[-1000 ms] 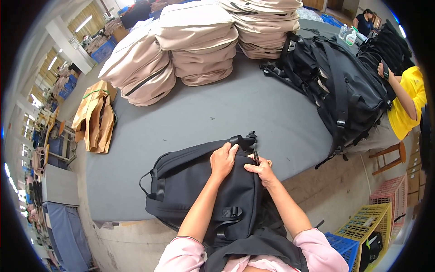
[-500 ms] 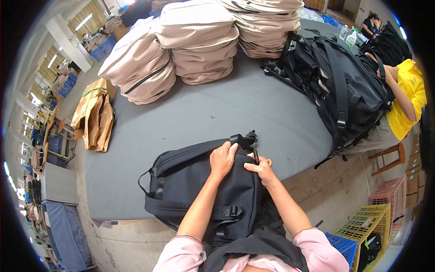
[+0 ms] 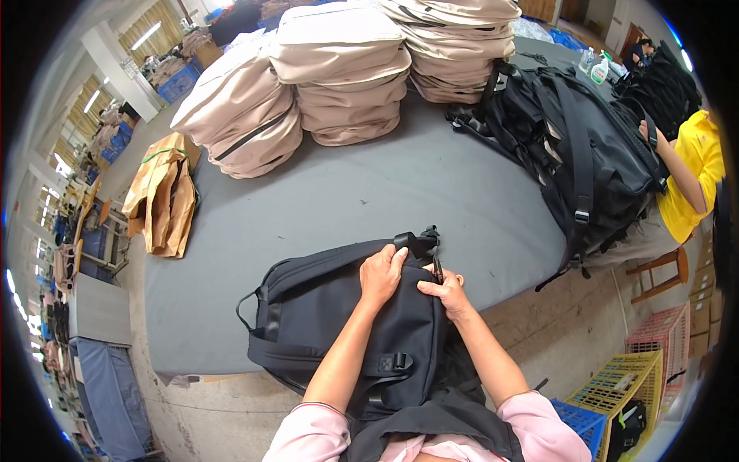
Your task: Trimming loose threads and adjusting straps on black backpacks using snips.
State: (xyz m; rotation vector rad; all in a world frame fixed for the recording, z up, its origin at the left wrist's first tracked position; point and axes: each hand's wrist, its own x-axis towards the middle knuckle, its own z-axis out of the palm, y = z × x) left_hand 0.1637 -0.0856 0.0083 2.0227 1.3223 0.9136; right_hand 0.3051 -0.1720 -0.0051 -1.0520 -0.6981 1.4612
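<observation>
On the near edge of the grey table [image 3: 369,192], a black backpack [image 3: 331,316] is lying flat, its lower end hanging over the edge toward the person. Far left, brown paper bags [image 3: 165,192] are resting at the table's left edge. Behind them, toward the far side, beige bags [image 3: 339,77] are sitting in stacks. Near the middle, the left hand [image 3: 381,275] is pressing down on the backpack's top, fingers curled together and gripping the fabric. Just right of it, the right hand [image 3: 445,291] is touching the same top edge, thumb and forefinger pinching a small black zipper pull [image 3: 437,268]; the other fingers are tucked under. Far right, a pile of black backpacks [image 3: 577,146] is covering that end of the table, and a person in a yellow shirt [image 3: 693,177] is sitting beside it.
</observation>
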